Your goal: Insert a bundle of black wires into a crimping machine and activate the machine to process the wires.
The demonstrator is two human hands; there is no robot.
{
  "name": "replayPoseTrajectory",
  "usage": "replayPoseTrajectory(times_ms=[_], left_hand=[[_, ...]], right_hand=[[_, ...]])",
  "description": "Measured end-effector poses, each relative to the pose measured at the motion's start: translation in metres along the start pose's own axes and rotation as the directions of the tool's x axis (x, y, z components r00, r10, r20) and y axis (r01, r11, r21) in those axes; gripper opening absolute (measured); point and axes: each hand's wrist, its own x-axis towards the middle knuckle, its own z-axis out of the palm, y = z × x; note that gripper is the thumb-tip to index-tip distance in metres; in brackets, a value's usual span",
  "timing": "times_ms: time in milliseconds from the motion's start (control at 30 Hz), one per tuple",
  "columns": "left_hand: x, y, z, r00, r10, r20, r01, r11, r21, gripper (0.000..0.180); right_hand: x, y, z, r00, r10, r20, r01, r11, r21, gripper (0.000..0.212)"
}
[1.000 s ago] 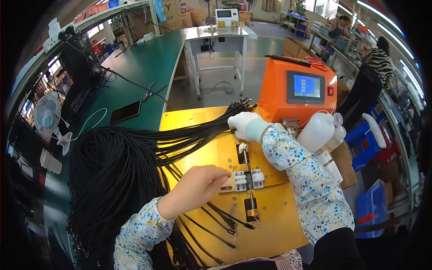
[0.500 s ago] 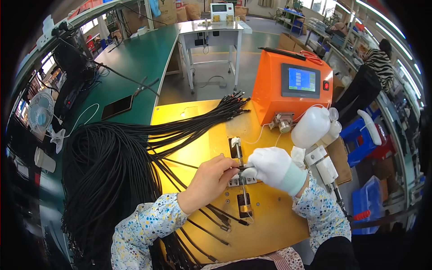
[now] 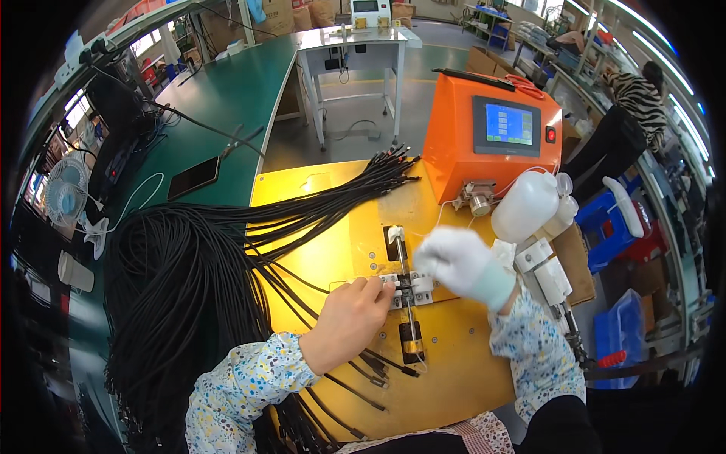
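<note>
Black cable [image 3: 406,287] lies across the white blocks [image 3: 422,287], the left hand [image 3: 352,316] pinched on it; keeping it straight and steady there looks wise. Half a second ago both hands met here; now the gloved right hand [image 3: 460,263] is off to the right, its grip too blurred to tell.

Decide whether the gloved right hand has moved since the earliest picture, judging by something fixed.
Yes. Against the white fixture, the gloved right hand has come toward the wearer and rightward, leaving the cable tips.
</note>
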Motion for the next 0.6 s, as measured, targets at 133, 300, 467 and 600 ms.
replayPoseTrajectory(times_ms=[133, 300, 467, 600], left_hand=[[0.000, 0.000, -0.001, 0.999, 0.031, 0.016, -0.032, 0.998, 0.057, 0.029], [0.004, 0.003, -0.002, 0.997, 0.071, -0.001, -0.071, 0.995, 0.065, 0.027], [0.000, 0.001, -0.003, 0.997, 0.074, -0.006, -0.074, 0.995, 0.073, 0.028], [0.001, 0.000, -0.002, 0.997, 0.077, -0.020, -0.076, 0.996, 0.041, 0.029]], right_hand=[[0.072, 0.016, 0.010, 0.994, -0.094, -0.061, 0.061, 0.911, -0.409, 0.013], [0.153, 0.042, 0.029, 0.983, 0.082, 0.165, 0.055, 0.724, -0.688, 0.017], [0.173, 0.039, 0.037, 0.904, 0.177, 0.389, 0.220, 0.589, -0.778, 0.021], [0.162, 0.036, 0.021, 0.956, -0.070, 0.285, 0.280, 0.505, -0.816, 0.014]])
